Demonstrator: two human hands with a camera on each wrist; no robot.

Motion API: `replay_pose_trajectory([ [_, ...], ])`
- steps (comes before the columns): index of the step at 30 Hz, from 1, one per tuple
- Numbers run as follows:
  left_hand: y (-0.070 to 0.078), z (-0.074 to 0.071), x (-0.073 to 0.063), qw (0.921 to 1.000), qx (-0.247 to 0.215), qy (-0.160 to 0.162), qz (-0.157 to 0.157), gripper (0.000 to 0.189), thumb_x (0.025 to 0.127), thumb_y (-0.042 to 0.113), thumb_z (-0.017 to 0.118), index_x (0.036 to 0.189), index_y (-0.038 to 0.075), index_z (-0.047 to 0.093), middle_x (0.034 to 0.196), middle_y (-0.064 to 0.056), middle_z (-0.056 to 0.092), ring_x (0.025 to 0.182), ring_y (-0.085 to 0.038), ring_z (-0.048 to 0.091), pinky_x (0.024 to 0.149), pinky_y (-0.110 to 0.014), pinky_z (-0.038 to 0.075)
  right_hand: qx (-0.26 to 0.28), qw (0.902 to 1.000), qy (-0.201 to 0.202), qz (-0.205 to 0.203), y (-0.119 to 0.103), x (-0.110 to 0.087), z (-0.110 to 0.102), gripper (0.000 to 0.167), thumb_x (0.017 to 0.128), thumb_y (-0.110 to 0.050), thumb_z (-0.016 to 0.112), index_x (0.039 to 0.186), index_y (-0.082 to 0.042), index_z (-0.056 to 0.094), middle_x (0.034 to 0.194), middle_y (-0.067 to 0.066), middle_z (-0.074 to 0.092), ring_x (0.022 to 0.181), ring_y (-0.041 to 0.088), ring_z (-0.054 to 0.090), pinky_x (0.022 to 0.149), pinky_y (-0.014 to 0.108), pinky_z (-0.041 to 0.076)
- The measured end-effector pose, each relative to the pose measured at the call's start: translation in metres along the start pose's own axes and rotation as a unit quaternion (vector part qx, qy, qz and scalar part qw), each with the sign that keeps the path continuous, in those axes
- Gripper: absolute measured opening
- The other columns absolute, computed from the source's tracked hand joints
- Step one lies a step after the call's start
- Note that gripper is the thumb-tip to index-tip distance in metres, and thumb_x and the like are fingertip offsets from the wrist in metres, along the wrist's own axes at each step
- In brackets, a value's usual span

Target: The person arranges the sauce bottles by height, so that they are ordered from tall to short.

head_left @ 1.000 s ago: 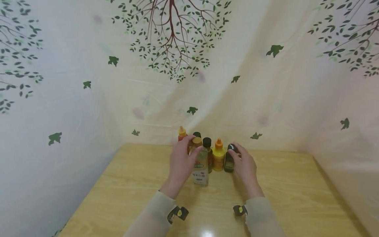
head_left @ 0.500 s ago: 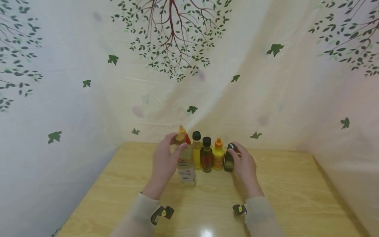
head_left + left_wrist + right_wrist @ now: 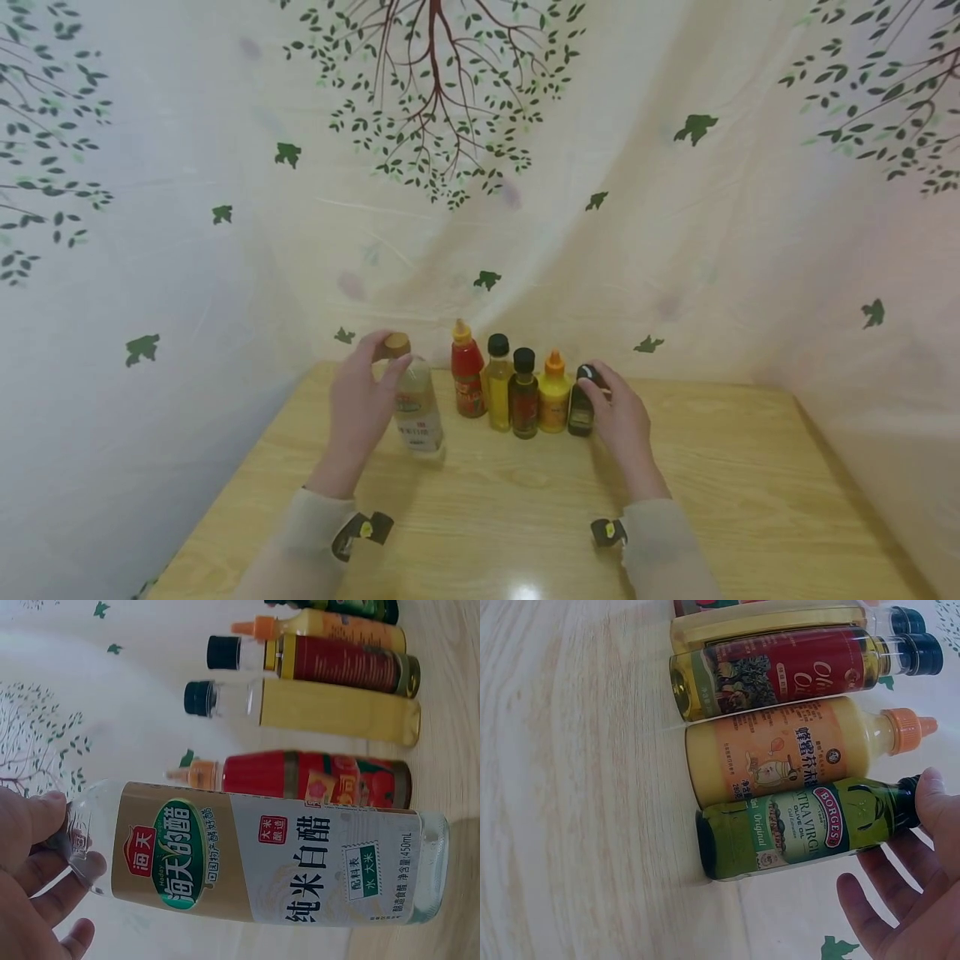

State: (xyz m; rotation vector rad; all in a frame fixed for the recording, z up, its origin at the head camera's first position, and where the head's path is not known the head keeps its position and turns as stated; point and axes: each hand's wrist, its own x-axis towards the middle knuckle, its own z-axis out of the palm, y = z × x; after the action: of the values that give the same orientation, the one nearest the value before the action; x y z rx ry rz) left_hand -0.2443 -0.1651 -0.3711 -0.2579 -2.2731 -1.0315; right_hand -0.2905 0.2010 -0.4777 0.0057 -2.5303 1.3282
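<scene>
One vinegar bottle [image 3: 259,859] is gripped by left hand [image 3: 360,412], green bottle [image 3: 802,829] by right hand [image 3: 625,417]

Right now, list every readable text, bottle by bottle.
White vinegar bottle:
"海天"
"Haday"
"海天的醋"
"大米酿造"
"纯米白醋"
"配料表 水 大米"
"酿造食醋"
"净含量:450mL"
Green olive oil bottle:
"BORGES"
"XTRA VIRGI", ends hidden
"OLIVE OIL"
"Original"
Honey mustard bottle:
"蜂蜜芥末"
Maroon-labelled bottle:
"Oli", cut off
Red squeeze bottle:
"司"
Remaining print: too small, blurred or hidden.

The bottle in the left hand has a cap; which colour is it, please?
The cap is golden brown; it shows best in the head view.
</scene>
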Motion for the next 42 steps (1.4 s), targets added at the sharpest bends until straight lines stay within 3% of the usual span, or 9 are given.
replay_pose_trajectory([
  [10, -0.029, -0.014, 0.010, 0.9995, 0.014, 0.028, 0.010, 0.037, 0.107, 0.010, 0.074, 0.140, -0.001, 0.063, 0.127, -0.022, 0.076, 0.121, -0.045, 0.070, 0.103, -0.064, 0.053, 0.000, 1.0000, 0.002, -0.003, 0.000, 0.000, -0.001, 0.047, 0.116, -0.041, 0.058, 0.156, -0.015, 0.060, 0.148, 0.024, 0.066, 0.128, 0.049, 0.067, 0.111, 0.070, 0.047],
  [18, -0.047, -0.021, 0.014, 0.9991, 0.015, 0.030, -0.026, 0.039, 0.109, 0.010, 0.070, 0.145, -0.001, 0.059, 0.132, -0.024, 0.074, 0.124, -0.047, 0.068, 0.106, -0.066, 0.051, 0.004, 1.0000, -0.004, 0.002, 0.002, -0.001, -0.001, 0.047, 0.117, -0.041, 0.056, 0.157, -0.017, 0.059, 0.149, 0.024, 0.065, 0.130, 0.049, 0.066, 0.112, 0.070, 0.046],
  [29, -0.061, -0.029, 0.023, 0.9978, 0.021, 0.042, -0.046, 0.036, 0.111, 0.011, 0.067, 0.145, 0.001, 0.059, 0.136, -0.022, 0.073, 0.130, -0.048, 0.065, 0.115, -0.069, 0.044, 0.010, 0.9999, -0.008, 0.006, 0.000, 0.000, -0.002, 0.050, 0.117, -0.041, 0.056, 0.160, -0.016, 0.057, 0.150, 0.024, 0.064, 0.130, 0.050, 0.066, 0.113, 0.070, 0.045],
  [42, -0.068, -0.034, 0.027, 0.9950, 0.027, 0.024, -0.093, 0.041, 0.114, 0.015, 0.064, 0.152, 0.004, 0.055, 0.146, -0.022, 0.068, 0.140, -0.048, 0.058, 0.121, -0.070, 0.037, 0.006, 0.9999, -0.013, 0.009, -0.001, 0.000, -0.002, 0.051, 0.117, -0.042, 0.055, 0.161, -0.016, 0.056, 0.151, 0.024, 0.064, 0.131, 0.049, 0.066, 0.113, 0.070, 0.045],
])
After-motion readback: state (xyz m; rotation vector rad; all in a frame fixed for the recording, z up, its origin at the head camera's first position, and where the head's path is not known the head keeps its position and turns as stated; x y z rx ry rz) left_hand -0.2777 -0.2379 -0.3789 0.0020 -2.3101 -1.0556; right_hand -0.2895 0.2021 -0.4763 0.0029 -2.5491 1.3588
